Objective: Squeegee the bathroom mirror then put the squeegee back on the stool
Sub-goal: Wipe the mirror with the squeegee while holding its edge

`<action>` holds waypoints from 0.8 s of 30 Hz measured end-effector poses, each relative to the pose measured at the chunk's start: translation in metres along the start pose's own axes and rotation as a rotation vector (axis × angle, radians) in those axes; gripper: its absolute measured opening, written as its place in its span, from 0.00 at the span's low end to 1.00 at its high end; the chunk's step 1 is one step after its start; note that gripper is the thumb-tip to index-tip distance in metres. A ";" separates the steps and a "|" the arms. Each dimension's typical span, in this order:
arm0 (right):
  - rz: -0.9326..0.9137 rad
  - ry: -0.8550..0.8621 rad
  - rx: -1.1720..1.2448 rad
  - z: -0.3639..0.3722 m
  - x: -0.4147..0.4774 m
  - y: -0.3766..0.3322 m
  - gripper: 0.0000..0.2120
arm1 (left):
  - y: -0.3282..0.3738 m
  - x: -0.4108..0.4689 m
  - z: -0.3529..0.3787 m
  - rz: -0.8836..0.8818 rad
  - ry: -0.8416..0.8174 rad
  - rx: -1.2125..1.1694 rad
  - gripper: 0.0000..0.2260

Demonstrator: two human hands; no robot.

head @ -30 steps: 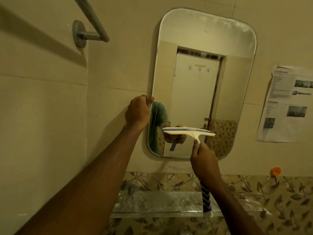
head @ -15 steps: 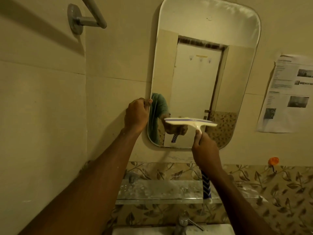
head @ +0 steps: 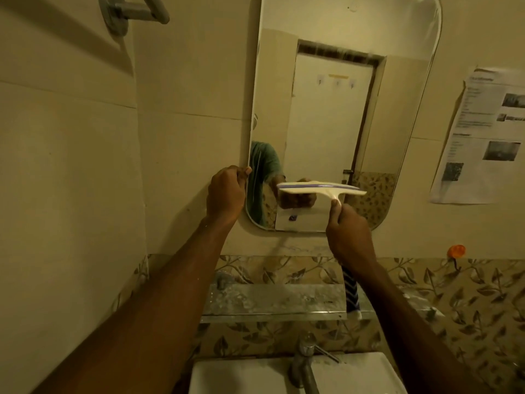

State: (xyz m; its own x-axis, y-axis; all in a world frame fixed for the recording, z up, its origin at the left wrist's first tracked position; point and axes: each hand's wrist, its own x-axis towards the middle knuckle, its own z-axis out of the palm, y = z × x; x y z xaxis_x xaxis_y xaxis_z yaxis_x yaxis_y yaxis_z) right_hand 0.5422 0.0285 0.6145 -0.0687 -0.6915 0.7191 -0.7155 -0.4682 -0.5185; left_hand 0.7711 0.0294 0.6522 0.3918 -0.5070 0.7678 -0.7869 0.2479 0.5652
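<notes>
a: largest item first.
b: mirror (head: 341, 109), upper centre of frame, rounded corners, mounted on the tiled wall.
a: below it?
b: white sink (head: 241, 376) at bottom centre. glass shelf (head: 270, 302) between sink and mirror. paper notice (head: 488, 132) on the wall at right.
a: the squeegee?
b: squeegee (head: 318, 190) at centre frame, blade near level across the mirror's lower part; contact with the glass cannot be confirmed.
a: hands?
b: right hand (head: 349, 237), fingers clenched round the squeegee's neck. left hand (head: 227, 194), fingers curled on the mirror's lower left edge.
</notes>
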 end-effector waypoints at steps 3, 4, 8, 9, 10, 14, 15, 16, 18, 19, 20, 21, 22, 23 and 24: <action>0.006 -0.042 -0.021 0.016 -0.033 0.018 0.17 | -0.002 0.000 0.001 0.002 0.001 -0.004 0.19; 0.015 -0.072 -0.027 0.021 -0.046 0.025 0.17 | -0.002 0.000 0.002 0.006 0.000 -0.001 0.19; 0.037 -0.182 -0.060 0.031 -0.075 0.044 0.18 | -0.001 0.000 0.001 0.003 -0.006 0.012 0.20; 0.044 -0.181 -0.057 0.031 -0.076 0.045 0.19 | -0.001 0.000 0.000 0.000 -0.008 0.011 0.20; 0.056 -0.165 -0.047 0.030 -0.075 0.044 0.19 | -0.001 0.000 0.000 -0.002 -0.011 0.009 0.20; 0.082 -0.140 -0.037 0.022 -0.064 0.036 0.17 | -0.002 -0.001 -0.001 -0.003 -0.017 0.008 0.19; 0.069 -0.136 -0.044 0.019 -0.062 0.034 0.17 | -0.002 -0.002 -0.001 -0.004 -0.018 0.010 0.19; 0.055 -0.128 -0.047 0.016 -0.060 0.032 0.17 | -0.001 -0.002 -0.001 -0.008 -0.017 0.012 0.19; 0.050 -0.114 -0.025 0.010 -0.055 0.027 0.18 | 0.001 -0.002 -0.002 -0.020 -0.017 0.013 0.19; 0.060 -0.110 -0.004 0.008 -0.052 0.024 0.19 | 0.001 -0.002 -0.003 -0.030 -0.027 0.014 0.19; 0.073 -0.107 0.023 0.004 -0.048 0.019 0.21 | 0.001 0.000 -0.004 -0.040 -0.047 0.011 0.19; 0.081 -0.107 0.056 0.001 -0.042 0.015 0.21 | 0.000 0.001 -0.006 -0.056 -0.081 0.000 0.19; 0.088 -0.112 0.098 -0.003 -0.035 0.009 0.22 | -0.002 0.003 -0.007 -0.079 -0.127 -0.023 0.19; 0.092 -0.117 0.144 -0.007 -0.026 0.002 0.21 | -0.005 0.006 -0.010 -0.107 -0.181 -0.051 0.18; 0.097 -0.117 0.185 -0.013 -0.015 -0.006 0.21 | -0.008 0.008 -0.013 -0.139 -0.231 -0.078 0.17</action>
State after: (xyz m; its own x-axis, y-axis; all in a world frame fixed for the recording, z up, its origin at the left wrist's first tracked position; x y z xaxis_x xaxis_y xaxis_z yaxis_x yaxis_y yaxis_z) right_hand 0.5383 0.0485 0.6127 -0.0423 -0.7920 0.6090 -0.5694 -0.4818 -0.6661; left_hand 0.7872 0.0341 0.6579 0.3675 -0.7133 0.5968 -0.6907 0.2204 0.6887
